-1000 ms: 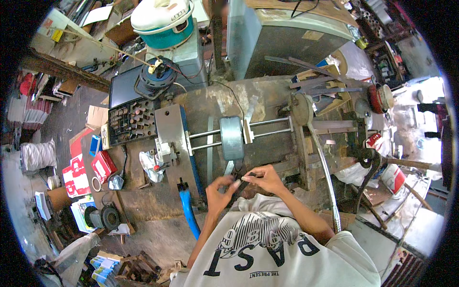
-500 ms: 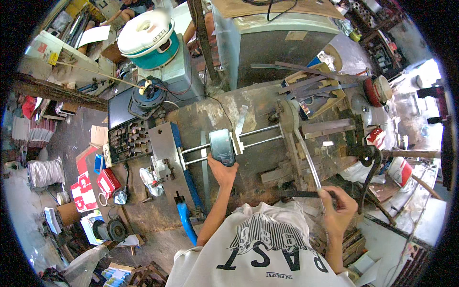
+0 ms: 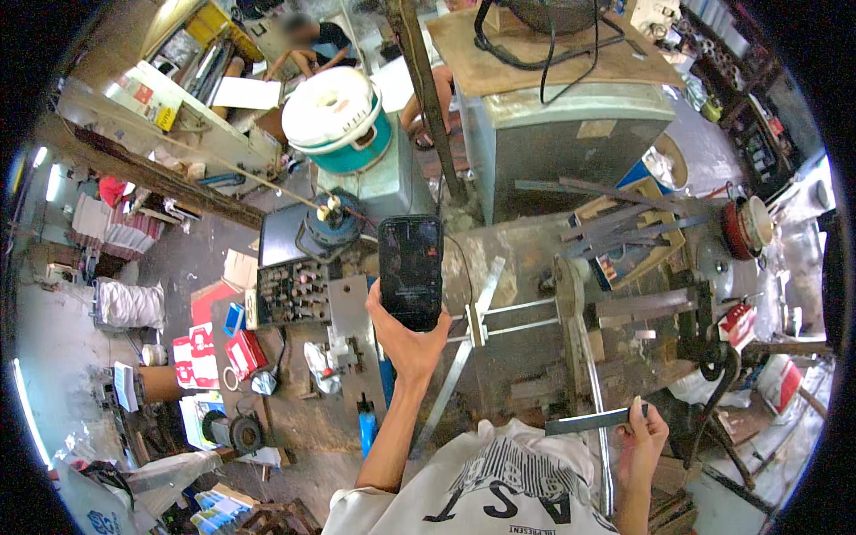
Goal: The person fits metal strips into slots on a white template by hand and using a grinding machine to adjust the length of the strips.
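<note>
My left hand (image 3: 408, 346) is closed round the lower end of a black smartphone (image 3: 410, 272), raised over the bench with its dark screen facing me. My right hand (image 3: 644, 437) pinches one end of a short dark flat strip (image 3: 584, 422). That strip points left, across a long metal lever (image 3: 596, 392) of a bench tool. Two bright parallel rods (image 3: 526, 319) run from the tool towards a steel plate (image 3: 348, 299), with a small slider block (image 3: 476, 325) on them. A long pale flat bar (image 3: 446, 379) lies slantwise beneath the rods.
A box of metal strips (image 3: 629, 236) stands on the far right of the bench. A tray of small metal parts (image 3: 294, 294) lies left. Beyond are a teal and white cooler (image 3: 334, 125) and a grey cabinet (image 3: 553, 147). Another person (image 3: 330, 46) sits at the back.
My left hand has lifted the phone from over the rods, closer to my view. My right hand has shifted the dark strip, now tilted. The head view has moved, so the bench appears lower.
</note>
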{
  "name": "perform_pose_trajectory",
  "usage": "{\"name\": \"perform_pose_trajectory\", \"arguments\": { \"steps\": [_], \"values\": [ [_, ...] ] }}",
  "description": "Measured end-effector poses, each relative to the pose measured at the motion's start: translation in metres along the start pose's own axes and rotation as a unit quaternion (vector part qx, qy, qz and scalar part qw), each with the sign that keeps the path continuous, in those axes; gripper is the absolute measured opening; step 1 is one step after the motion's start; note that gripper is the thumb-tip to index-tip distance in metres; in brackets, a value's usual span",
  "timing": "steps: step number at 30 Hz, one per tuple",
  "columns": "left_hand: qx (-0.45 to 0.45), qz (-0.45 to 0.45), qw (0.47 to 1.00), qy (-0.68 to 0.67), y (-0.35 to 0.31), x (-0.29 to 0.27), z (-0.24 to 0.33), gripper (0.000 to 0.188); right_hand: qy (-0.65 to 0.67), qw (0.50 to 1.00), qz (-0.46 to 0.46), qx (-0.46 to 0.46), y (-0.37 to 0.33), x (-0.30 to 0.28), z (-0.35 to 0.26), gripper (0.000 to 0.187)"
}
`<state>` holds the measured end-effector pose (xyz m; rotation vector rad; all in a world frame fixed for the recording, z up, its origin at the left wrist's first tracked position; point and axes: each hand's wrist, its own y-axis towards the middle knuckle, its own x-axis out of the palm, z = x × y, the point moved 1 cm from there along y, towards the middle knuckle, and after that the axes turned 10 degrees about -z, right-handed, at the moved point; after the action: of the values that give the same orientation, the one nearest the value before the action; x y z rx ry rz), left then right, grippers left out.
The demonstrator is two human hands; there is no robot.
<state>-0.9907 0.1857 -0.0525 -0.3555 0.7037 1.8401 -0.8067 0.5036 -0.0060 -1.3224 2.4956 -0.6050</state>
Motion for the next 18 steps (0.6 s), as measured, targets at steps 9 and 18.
{"name": "perform_pose_trajectory", "arguments": {
  "steps": [9, 18],
  "values": [
    [0.079, -0.019, 0.997, 0.003, 0.120, 0.036, 0.015, 0.085, 0.031, 0.999, 0.009, 0.016, 0.044, -0.006, 0.000, 0.018],
    [0.147, -0.103, 0.974, 0.136, 0.454, 0.141, 0.042, 0.087, 0.029, 0.999, 0.041, -0.011, 0.101, -0.028, -0.004, 0.021]
  ]
}}
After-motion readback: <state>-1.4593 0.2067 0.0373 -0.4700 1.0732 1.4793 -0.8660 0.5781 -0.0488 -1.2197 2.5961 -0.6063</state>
